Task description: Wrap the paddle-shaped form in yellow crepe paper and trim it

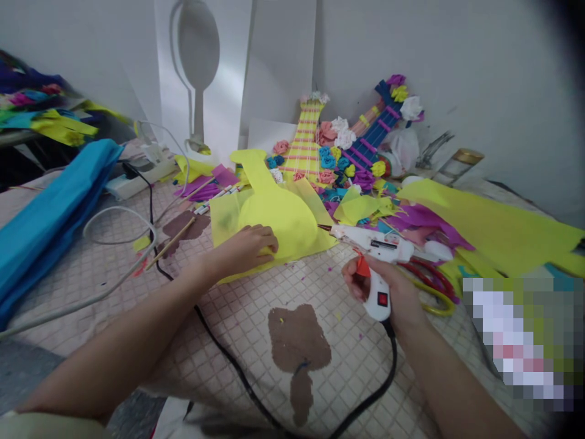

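Observation:
My left hand (pixel 249 247) rests with curled fingers on the near edge of a yellow guitar-shaped cutout (pixel 274 210), which lies on a sheet of yellow paper. My right hand (pixel 388 289) is wrapped round the grip of a white hot glue gun (pixel 377 256), finger at its red trigger. The gun's nozzle points left, close to the right edge of the yellow cutout. Its black cord (pixel 365 399) trails down toward me.
Decorated paper guitars with paper flowers (pixel 340 146) lean against the back wall. Yellow and purple paper scraps (pixel 457 222) lie on the right, with scissors (pixel 432 283) beside my right hand. A blue roll (pixel 50 207), cables and a power strip (pixel 137 177) are on the left.

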`<state>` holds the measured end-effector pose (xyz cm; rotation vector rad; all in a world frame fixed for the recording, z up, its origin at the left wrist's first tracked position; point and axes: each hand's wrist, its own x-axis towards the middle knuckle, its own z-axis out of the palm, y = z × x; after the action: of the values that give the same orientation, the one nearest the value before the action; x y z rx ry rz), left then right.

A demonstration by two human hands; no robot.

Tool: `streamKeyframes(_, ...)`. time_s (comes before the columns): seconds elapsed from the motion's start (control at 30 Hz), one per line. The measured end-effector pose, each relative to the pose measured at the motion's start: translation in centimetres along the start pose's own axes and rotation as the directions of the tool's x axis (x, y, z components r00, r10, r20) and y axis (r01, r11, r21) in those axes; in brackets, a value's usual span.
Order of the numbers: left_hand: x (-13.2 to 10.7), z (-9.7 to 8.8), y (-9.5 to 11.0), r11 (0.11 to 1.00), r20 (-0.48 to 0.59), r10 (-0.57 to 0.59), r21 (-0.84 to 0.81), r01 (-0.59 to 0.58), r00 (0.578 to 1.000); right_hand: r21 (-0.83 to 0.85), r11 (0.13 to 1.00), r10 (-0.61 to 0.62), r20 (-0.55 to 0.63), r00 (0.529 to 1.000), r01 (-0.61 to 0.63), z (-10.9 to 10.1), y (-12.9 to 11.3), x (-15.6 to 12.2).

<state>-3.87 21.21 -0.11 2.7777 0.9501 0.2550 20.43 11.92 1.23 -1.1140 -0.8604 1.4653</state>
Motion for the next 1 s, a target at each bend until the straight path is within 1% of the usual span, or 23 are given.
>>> streamKeyframes(0.2,-0.2,0.3,-0.1,0.998,-0.024,-0.001,0.07,0.002,1.0,0.008,1.0,-0.003,0.0,1.0,0.003,-0.1,0.1,0.0)
streamKeyframes(0.33,-0.2,0.1,-0.4,0.998,-0.015,0.014,0.056,-0.013,1.0,0.008,1.0,-0.01,0.0,1.0,0.01,0.0,0.0,-0.1)
streamKeyframes(0.43,-0.2,-0.5,-0.4,1.0,-0.015,-0.007,0.026,0.008,1.0,0.012,1.0,-0.017,0.005,1.0,0.017,-0.2,-0.1,-0.1)
streamKeyframes(0.5,-0.3,-1.3,-0.6,0.998,-0.06,-0.058,0.017,0.059,0.997,0.031,0.999,-0.029,0.004,1.0,0.029,-0.5,-0.2,0.0)
streamKeyframes(0.57,-0.6,-2.1,-1.0,0.992,-0.145,-0.124,0.021,0.128,0.982,0.056,0.998,-0.031,0.015,0.999,0.03,-0.9,-0.2,0.2)
streamKeyframes(0.63,-1.1,-2.9,-1.7,0.978,-0.244,-0.2,0.004,0.208,0.949,0.085,0.996,-0.015,0.028,1.0,0.013,-1.2,-0.3,0.4)
streamKeyframes(0.67,-1.4,-3.1,-2.2,0.965,-0.287,-0.257,-0.031,0.259,0.923,0.096,0.995,-0.009,0.032,0.999,0.006,-1.3,-0.4,0.5)
streamKeyframes(0.7,-1.7,-3.3,-2.7,0.945,-0.323,-0.325,-0.083,0.316,0.889,0.104,0.995,-0.007,0.032,0.999,0.004,-1.4,-0.5,0.5)
streamKeyframes(0.77,-2.5,-3.2,-3.7,0.869,-0.346,-0.493,-0.242,0.432,0.798,0.117,0.993,-0.027,0.01,1.0,0.026,-1.3,-0.8,0.4)
streamKeyframes(0.8,-2.9,-3.0,-4.2,0.843,-0.34,-0.534,-0.284,0.457,0.774,0.121,0.992,-0.038,0.0,0.999,0.038,-1.3,-0.9,0.4)
streamKeyframes(0.87,-4.0,-2.3,-4.7,0.811,-0.33,-0.576,-0.342,0.474,0.748,0.132,0.99,-0.054,-0.018,0.998,0.056,-1.2,-1.1,0.3)
streamKeyframes(0.93,-5.1,-1.5,-4.8,0.779,-0.336,-0.615,-0.403,0.481,0.713,0.142,0.988,-0.062,-0.027,0.998,0.065,-1.1,-1.2,0.2)
streamKeyframes(1.0,-6.0,-0.6,-4.6,0.729,-0.336,-0.664,-0.49,0.479,0.668,0.15,0.986,-0.067,-0.03,0.997,0.07,-1.1,-1.3,0.2)
